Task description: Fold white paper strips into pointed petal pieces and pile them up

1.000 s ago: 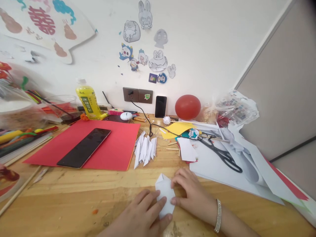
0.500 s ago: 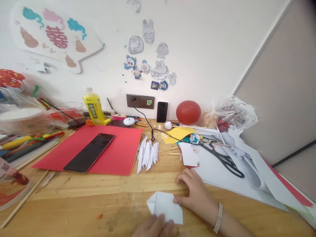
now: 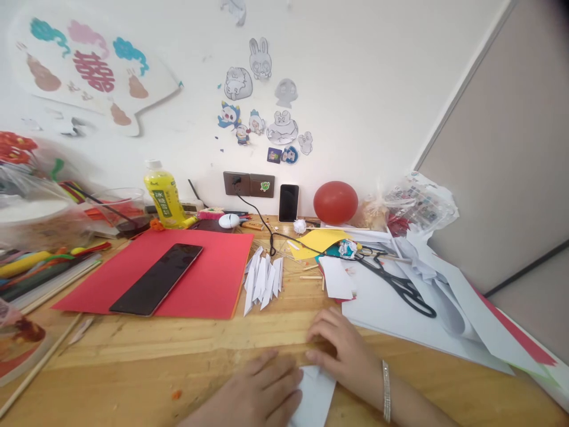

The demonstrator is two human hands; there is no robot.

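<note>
A small folded white paper (image 3: 316, 394) lies on the wooden table (image 3: 178, 356) at the near edge, mostly covered by both hands. My left hand (image 3: 255, 394) lies flat on the paper's left side, fingers pointing right. My right hand (image 3: 344, 350), with a silver bracelet at the wrist, presses its fingertips on the paper's upper edge. A row of several folded white paper pieces (image 3: 263, 277) lies just beyond, beside a red sheet (image 3: 208, 273).
A dark phone (image 3: 157, 279) lies on the red sheet. Black scissors (image 3: 400, 286) rest on white sheets at right. A yellow bottle (image 3: 162, 193), a red balloon (image 3: 335, 201), a second phone (image 3: 288, 202) and a charger cable stand by the wall. Craft sticks and tubs crowd the left.
The paper was turned and slid toward me; my left hand came back up over it and now covers most of it. My right hand stayed on its top edge.
</note>
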